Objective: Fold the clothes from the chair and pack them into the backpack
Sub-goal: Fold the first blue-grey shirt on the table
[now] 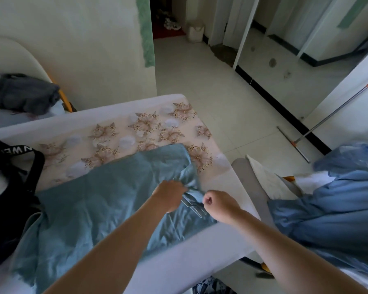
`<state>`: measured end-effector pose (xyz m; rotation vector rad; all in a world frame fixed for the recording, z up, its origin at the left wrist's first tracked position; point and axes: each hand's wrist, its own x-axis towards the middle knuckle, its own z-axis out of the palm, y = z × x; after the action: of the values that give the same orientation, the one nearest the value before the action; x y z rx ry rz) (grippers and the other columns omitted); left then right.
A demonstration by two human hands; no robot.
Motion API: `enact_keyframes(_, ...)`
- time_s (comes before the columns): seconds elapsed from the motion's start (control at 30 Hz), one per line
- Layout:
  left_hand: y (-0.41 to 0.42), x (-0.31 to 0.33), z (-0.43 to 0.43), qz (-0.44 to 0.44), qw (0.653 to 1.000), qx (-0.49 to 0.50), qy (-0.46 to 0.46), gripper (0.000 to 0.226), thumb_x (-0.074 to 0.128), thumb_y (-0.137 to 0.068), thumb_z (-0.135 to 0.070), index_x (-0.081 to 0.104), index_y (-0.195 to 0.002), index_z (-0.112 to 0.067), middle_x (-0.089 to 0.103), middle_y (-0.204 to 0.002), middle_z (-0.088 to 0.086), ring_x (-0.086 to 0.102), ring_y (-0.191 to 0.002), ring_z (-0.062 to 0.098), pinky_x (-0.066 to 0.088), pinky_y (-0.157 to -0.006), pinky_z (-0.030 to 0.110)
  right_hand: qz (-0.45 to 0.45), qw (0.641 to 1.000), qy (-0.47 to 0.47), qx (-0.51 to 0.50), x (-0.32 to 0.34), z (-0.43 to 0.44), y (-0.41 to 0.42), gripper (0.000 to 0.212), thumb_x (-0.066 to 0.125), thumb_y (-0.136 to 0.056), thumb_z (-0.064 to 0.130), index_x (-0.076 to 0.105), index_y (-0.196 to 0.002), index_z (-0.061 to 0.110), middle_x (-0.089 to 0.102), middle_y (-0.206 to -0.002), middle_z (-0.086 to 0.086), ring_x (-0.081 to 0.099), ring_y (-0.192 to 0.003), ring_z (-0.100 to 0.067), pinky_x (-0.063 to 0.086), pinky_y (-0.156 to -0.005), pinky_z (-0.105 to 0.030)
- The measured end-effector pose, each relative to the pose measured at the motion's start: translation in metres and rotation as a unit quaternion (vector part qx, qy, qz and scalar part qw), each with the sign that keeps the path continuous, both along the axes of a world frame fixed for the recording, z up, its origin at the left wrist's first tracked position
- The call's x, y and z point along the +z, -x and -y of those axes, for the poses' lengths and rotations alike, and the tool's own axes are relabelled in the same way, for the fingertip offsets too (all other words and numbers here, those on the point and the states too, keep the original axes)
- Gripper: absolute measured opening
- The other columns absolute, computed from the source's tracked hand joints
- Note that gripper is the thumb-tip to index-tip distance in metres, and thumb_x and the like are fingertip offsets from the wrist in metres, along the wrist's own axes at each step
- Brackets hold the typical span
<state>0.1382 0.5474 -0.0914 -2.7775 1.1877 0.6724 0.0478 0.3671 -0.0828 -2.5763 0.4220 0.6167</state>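
A table (200,247) with a pale surface and a floral-patterned cloth (149,126) laid over its far part fills the middle of the view, set on a light tiled floor (221,85). Spread across the near half of the table lies a large teal-blue garment (98,198), mostly flat with soft creases, its left edge hanging down over the near left side of the table. On the right a chair (249,177) stands just beside the table, and a heap of blue clothes (338,200) is piled on it, along with a whitish piece of fabric. At the left edge of the table sits a black backpack (11,200), its strap with white letters arching over the top. Further back on the left, a dark grey garment (26,94) lies crumpled on another pale chair. A mop with a metal handle (336,111) leans against the wall at the right. The two hands meet at the right edge of the teal garment, where the cloth is bunched into a narrow gathered part: the left hand (168,195) is closed around that bunch, and the right hand (221,205) is curled into a fist gripping the same gathered end, just beside the left.
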Motion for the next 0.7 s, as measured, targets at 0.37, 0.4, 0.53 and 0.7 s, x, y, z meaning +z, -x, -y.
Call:
enact_keyframes(0.37,-0.065,-0.002,0.072,0.109,0.975,-0.193,0.029,0.034,0.059,-0.095,-0.013,0.064,-0.128,-0.023,0.052,-0.145,0.003,0.038,-0.14,0.023,0.02,-0.118,0.039,-0.017,0.999,-0.021,-0.02,-0.024,0.028,-0.021,0.029,0.073,-0.073,0.036,0.063,-0.073,0.009,0.057,-0.058,0.001,0.056,-0.059,-0.017,0.035,-0.049,-0.026)
enact_keyframes(0.4,-0.071,-0.001,0.074,0.124,0.974,-0.19,0.022,0.029,0.062,-0.093,-0.015,0.069,-0.119,-0.024,0.054,-0.143,0.003,0.04,-0.138,0.024,0.02,-0.119,0.041,-0.02,0.999,-0.031,-0.028,-0.026,0.032,-0.022,0.028,0.076,-0.071,0.034,0.064,-0.073,0.009,0.058,-0.057,0.0,0.058,-0.058,-0.017,0.037,-0.049,-0.026)
enact_keyframes(0.53,-0.093,0.003,0.076,0.12,0.986,-0.107,0.045,0.054,0.065,-0.083,0.002,0.064,-0.123,-0.035,0.033,-0.157,-0.002,0.043,-0.134,0.028,0.032,-0.116,0.049,-0.014,0.995,-0.031,-0.089,-0.026,0.048,-0.026,0.02,0.081,-0.074,0.032,0.066,-0.073,0.019,0.069,-0.074,0.007,0.065,-0.072,-0.014,0.045,-0.058,-0.025)
enact_keyframes(0.7,-0.088,-0.007,0.086,0.129,0.975,-0.18,0.016,0.051,0.065,-0.084,-0.002,0.06,-0.13,-0.022,0.043,-0.151,0.001,0.026,-0.146,0.025,0.006,-0.122,0.041,-0.027,0.998,-0.012,-0.053,-0.022,0.05,-0.035,0.012,0.061,-0.074,0.028,0.064,-0.083,0.021,0.068,-0.084,0.003,0.064,-0.082,-0.021,0.049,-0.067,-0.031)
